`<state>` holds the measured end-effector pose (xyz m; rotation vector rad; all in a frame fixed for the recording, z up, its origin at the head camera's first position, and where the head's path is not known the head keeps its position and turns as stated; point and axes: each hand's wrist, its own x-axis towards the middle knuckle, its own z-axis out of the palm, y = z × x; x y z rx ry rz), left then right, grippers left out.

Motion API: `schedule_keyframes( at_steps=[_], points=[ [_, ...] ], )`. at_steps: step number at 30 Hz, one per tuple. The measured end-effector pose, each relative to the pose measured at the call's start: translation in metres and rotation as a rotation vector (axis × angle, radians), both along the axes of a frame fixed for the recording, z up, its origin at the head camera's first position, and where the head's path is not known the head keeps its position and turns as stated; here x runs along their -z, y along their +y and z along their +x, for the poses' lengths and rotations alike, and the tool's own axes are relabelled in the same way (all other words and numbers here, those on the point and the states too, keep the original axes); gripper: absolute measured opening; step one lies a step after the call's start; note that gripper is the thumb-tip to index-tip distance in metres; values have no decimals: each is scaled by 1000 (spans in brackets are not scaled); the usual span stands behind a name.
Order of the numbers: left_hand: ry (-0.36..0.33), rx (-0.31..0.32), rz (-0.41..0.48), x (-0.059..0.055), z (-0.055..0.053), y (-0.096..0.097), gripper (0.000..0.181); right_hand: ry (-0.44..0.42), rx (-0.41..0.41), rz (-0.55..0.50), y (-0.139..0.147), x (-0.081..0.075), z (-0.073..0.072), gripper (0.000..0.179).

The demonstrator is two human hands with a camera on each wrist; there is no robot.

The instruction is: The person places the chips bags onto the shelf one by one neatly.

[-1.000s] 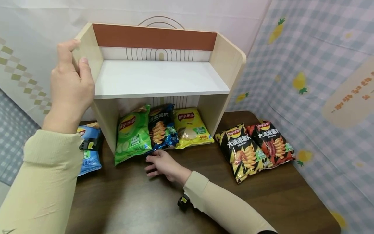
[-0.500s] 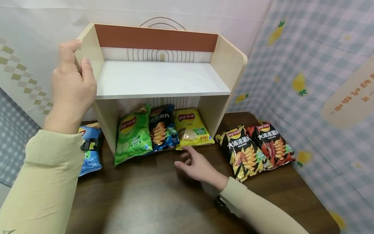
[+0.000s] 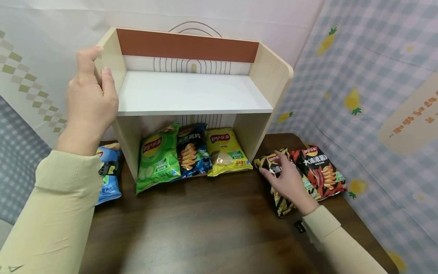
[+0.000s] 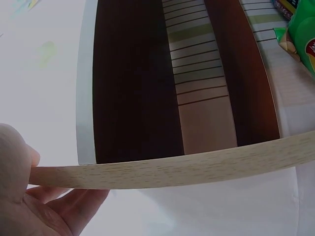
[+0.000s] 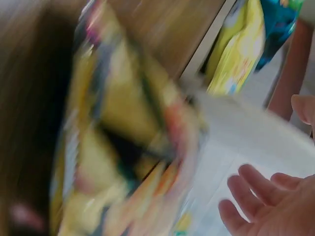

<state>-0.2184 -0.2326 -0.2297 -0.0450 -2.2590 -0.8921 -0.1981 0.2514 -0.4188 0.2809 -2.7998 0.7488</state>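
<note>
With thumb and fingers, my left hand (image 3: 91,97) grips the left side panel (image 3: 109,53) of a two-level shelf. The left wrist view shows the panel's wooden edge (image 4: 172,173) between thumb and fingers. My right hand (image 3: 291,182) hovers over a black-and-gold chip bag (image 3: 283,208) on the table's right side, hiding part of it. In the right wrist view, the fingers (image 5: 263,184) are spread, apart from the blurred bag (image 5: 123,157). A black-and-red chip bag (image 3: 316,170) lies beside it, to the right.
Green (image 3: 159,161), dark blue (image 3: 191,154) and yellow (image 3: 226,154) chip bags lean in the shelf's lower compartment. A light blue chip bag (image 3: 108,188) lies left of the shelf, partly behind my left arm. Checked cloth (image 3: 369,114) hangs along the table's right side.
My right hand has moved right, from in front of the dark blue bag, past the yellow one, to over the black-and-gold bag. My left hand keeps its grip on the shelf panel.
</note>
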Motion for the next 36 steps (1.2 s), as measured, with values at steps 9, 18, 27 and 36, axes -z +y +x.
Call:
schedule_keyframes(
  at_steps=[9, 18, 27, 36],
  points=[
    [8, 3, 7, 0, 0, 1, 45, -13, 122, 75, 46, 8, -12, 92],
    [6, 7, 5, 1, -2, 1, 45, -116, 162, 116, 63, 15, -13, 99],
    [2, 5, 17, 2, -4, 0, 45, -284, 179, 126, 62, 26, -7, 104],
    [31, 3, 28, 2, -5, 0, 43, -523, 114, -6, 73, 14, 3, 101]
  ],
)
